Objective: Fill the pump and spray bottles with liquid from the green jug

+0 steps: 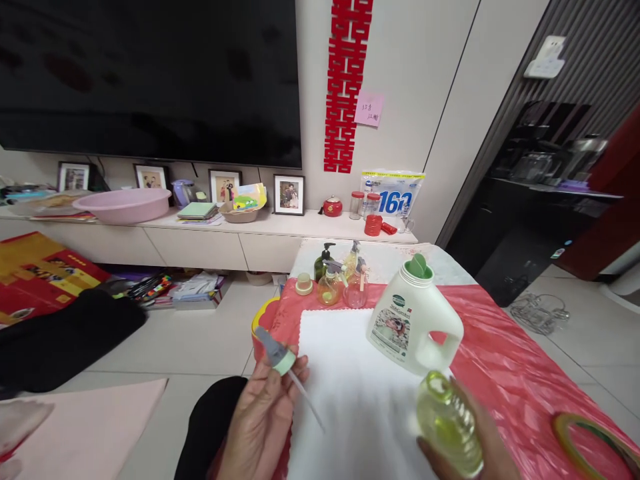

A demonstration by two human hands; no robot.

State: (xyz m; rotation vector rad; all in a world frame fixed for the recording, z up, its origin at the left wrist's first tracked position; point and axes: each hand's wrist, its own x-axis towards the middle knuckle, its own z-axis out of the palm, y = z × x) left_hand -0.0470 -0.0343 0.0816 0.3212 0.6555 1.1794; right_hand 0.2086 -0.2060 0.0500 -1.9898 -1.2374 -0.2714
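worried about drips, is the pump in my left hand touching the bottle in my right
Apart. The head view shows the pump in the left hand and the bottle in the right hand, with white sheet plainly visible between them.

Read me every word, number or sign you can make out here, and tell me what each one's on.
"囍", repeated down the red wall strip.
"160", on the plastic bag; its smaller print is unreadable.
"35", apparently, on the pink note; the rest of the handwriting is unclear.
"Garden", probably, ending the brand name on the pale jug; the first letters and the small print are too blurred.
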